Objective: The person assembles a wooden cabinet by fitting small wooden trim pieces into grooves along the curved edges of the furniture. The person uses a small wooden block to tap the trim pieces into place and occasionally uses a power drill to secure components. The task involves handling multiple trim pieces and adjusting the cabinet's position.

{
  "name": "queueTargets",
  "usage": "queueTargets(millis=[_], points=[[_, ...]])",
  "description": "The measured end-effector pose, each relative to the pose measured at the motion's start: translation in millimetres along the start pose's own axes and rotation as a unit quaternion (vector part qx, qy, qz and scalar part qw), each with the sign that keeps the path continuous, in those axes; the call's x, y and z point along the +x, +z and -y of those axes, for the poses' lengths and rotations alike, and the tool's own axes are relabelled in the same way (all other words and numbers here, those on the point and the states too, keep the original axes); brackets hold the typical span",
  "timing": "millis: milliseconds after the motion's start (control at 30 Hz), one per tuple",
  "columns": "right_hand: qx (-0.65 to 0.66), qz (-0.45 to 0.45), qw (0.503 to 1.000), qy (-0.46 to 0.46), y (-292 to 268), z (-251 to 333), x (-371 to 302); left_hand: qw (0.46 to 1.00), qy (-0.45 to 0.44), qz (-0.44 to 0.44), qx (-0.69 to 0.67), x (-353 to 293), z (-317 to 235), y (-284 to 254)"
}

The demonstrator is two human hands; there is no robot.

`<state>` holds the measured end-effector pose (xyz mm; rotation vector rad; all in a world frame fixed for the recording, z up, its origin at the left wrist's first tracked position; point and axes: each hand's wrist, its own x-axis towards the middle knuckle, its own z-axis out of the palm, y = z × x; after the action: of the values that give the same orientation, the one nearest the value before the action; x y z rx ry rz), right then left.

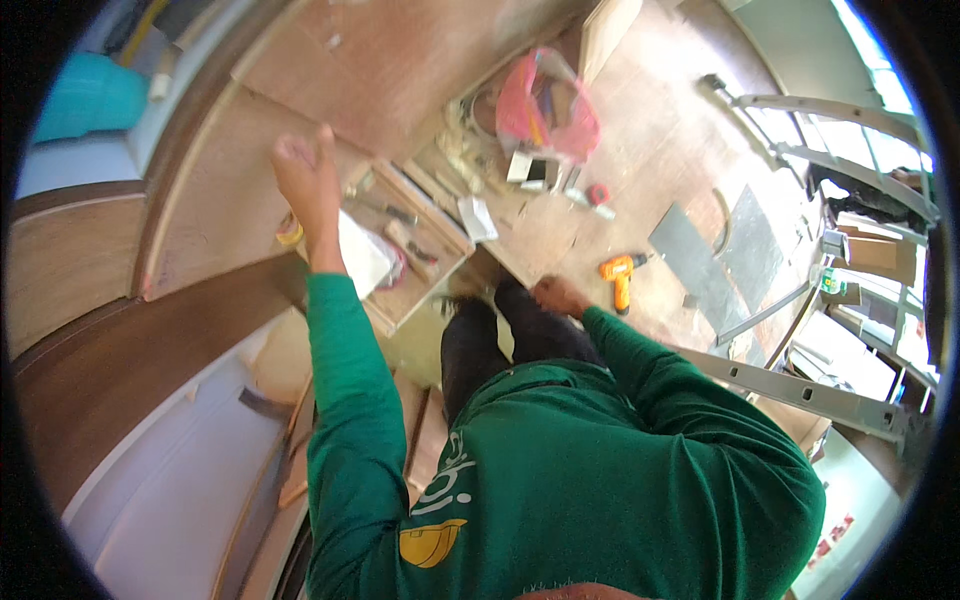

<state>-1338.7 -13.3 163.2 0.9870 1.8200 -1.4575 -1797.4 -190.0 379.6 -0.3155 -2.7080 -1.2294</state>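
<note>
My left hand is raised in front of a brown wooden panel, its fingers curled into a fist and the thumb sticking up. Nothing shows in that fist. Close to its wrist is a yellow tape roll, partly hidden. Beside my thigh, my right hand hangs low with its fingers curled in. Whatever it may hold is hidden. On the floor to its right lies an orange cordless drill.
A wooden tray with hand tools stands left of my legs. Beyond it sit a pink plastic bag and a red tape measure. Grey sheets lie on the right, near a metal ladder. A teal container stands far left.
</note>
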Motion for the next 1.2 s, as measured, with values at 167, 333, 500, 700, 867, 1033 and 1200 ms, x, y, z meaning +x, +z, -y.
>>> queueTargets(millis=[167, 333, 500, 700, 867, 1033, 1200], points=[[-0.312, -0.031, 0.931, -0.189, -27.9, -104.7, 11.5, 0.97, -0.084, 0.176, -0.144, -109.0, 74.0, 58.9], [0.08, -0.048, 0.984, 0.151, -72.7, -59.4, -27.8, 0.936, -0.116, 0.318, -0.094, -278.7, 211.0, 41.5], [0.169, 0.11, 0.969, 0.146, -79.8, -112.2, -47.6, 0.854, -0.234, 0.464, 0.019, -382.9, 239.7, -37.0], [0.09, -0.047, 0.989, 0.107, -9.3, -86.6, -41.5, 0.74, -0.352, 0.555, -0.146, -375.4, 314.9, -89.4], [-0.198, -0.107, 0.97, -0.091, 10.6, -141.8, -1.8, 0.685, -0.388, 0.587, -0.19, -353.3, 297.8, -73.8], [-0.056, -0.098, 0.993, 0.032, 28.9, -101.8, -23.4, 0.682, -0.407, 0.583, -0.171, -351.5, 304.3, -92.7], [-0.111, -0.044, 0.993, -0.022, 23.9, -140.0, -54.4, 0.61, -0.416, 0.587, -0.331, -390.3, 321.7, -71.2]])
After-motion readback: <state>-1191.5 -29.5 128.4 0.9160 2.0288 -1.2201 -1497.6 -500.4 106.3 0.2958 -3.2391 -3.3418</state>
